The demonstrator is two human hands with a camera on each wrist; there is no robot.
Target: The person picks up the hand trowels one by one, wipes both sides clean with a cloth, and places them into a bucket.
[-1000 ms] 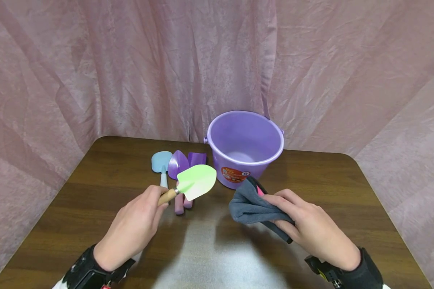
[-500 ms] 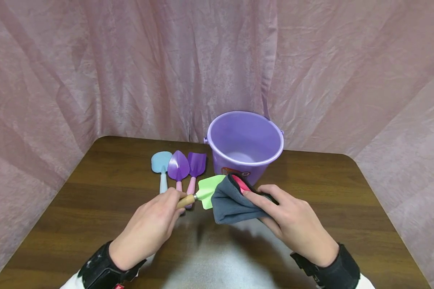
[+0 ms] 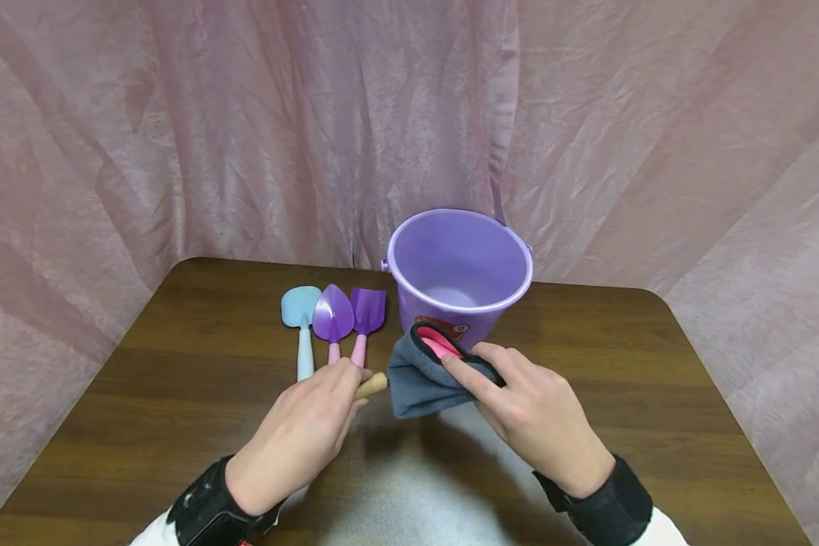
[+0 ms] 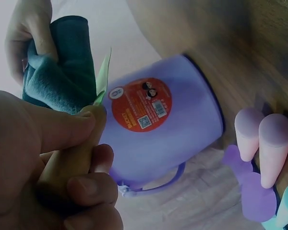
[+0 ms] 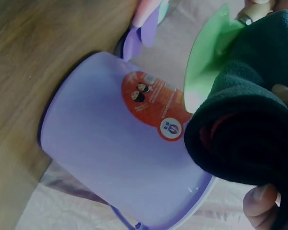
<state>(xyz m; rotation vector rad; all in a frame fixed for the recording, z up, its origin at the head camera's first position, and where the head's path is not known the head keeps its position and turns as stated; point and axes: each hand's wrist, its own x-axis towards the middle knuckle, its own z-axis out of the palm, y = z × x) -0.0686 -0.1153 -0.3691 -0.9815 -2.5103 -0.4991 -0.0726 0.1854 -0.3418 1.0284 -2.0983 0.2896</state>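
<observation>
My left hand [image 3: 303,425] grips the wooden handle [image 4: 69,165] of a small garden trowel with a light green blade [image 5: 211,55]. In my right hand [image 3: 539,413] is a folded grey-blue cloth [image 3: 419,383] with a pink inner side and black edging. The cloth lies against the trowel's blade and covers it in the head view; in the right wrist view much of the green blade shows beside the cloth. Both hands are raised over the table, in front of a purple bucket [image 3: 460,265].
Left of the bucket lie a light blue shovel [image 3: 300,307], a purple pointed trowel [image 3: 333,315] and a purple square-ended shovel [image 3: 368,309], side by side on the brown wooden table [image 3: 143,394]. A pink curtain [image 3: 280,129] hangs behind the table.
The right hand has brought the cloth leftward onto the green blade, which was bare a second ago. My left hand has moved rightward and slightly down with the trowel.
</observation>
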